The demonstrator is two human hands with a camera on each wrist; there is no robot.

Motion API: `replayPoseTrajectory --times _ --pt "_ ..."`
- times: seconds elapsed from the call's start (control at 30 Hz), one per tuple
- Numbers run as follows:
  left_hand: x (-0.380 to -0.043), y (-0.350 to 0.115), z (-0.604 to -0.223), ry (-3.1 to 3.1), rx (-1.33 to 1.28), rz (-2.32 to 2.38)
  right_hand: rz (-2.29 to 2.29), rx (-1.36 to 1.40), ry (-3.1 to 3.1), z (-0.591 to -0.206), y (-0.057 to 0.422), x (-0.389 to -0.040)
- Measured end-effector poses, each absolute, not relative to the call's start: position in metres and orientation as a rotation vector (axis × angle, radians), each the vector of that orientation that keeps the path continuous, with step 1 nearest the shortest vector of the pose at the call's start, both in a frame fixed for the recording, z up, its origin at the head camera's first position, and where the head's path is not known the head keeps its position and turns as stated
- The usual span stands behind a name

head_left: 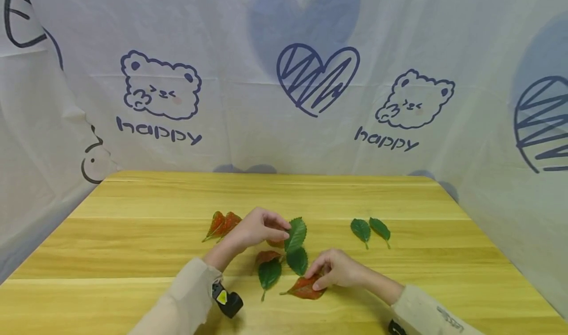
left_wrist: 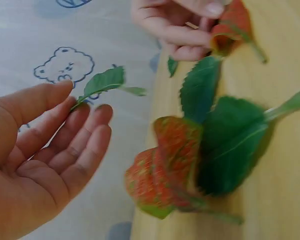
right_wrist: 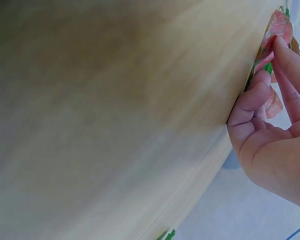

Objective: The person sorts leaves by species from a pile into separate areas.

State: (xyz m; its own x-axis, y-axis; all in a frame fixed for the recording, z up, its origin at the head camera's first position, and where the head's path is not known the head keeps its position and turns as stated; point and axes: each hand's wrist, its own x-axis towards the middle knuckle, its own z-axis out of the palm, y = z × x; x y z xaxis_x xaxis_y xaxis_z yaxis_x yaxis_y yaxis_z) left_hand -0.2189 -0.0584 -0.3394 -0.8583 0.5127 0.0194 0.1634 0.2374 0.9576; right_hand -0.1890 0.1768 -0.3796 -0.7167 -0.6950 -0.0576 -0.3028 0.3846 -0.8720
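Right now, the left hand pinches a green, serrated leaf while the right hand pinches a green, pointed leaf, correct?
No: the head view shows the right hand pinching a red, pointed leaf; the left hand does pinch the green, serrated leaf.

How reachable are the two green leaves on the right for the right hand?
Probably yes: only bare table separates the right hand from those green leaves, though it pinches a red leaf.

Yellow wood-grain tbl (head_left: 133, 256), folks: two green lvs (head_left: 360, 230) side by side on R, red pair (head_left: 216, 224) far L, green leaf (head_left: 269, 275) against a red one (head_left: 267, 256) nr ctr.
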Motion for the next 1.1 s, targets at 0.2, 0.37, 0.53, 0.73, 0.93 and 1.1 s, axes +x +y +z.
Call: replayPoseTrajectory --times 0.2,0.37,0.53,0.73,0.93,1.1 --pt "-0.224 -0.068 -0.332 2.265 0.537 1.758 -1.253 -0.845 2.26 -0.38 0.176 -0.189" --pt "-0.228 -0.076 -0.334 2.326 0.467 1.781 -1.258 -0.844 2.263 -0.379 0.176 -0.187" --pt "-0.231 -0.083 -0.338 2.437 0.448 1.738 -1.25 -0.825 2.276 -0.378 0.176 -0.186" --pt "-0.234 -0.087 -0.343 2.486 0.393 1.719 -1.221 -0.826 2.295 -0.378 0.175 -0.186" --pt "-0.234 -0.086 -0.346 2.442 0.428 1.689 -1.216 -0.823 2.291 -0.379 0.175 -0.186" --pt "-0.234 -0.084 -0.354 2.369 0.553 1.606 -1.222 -0.835 2.288 -0.38 0.175 -0.187"
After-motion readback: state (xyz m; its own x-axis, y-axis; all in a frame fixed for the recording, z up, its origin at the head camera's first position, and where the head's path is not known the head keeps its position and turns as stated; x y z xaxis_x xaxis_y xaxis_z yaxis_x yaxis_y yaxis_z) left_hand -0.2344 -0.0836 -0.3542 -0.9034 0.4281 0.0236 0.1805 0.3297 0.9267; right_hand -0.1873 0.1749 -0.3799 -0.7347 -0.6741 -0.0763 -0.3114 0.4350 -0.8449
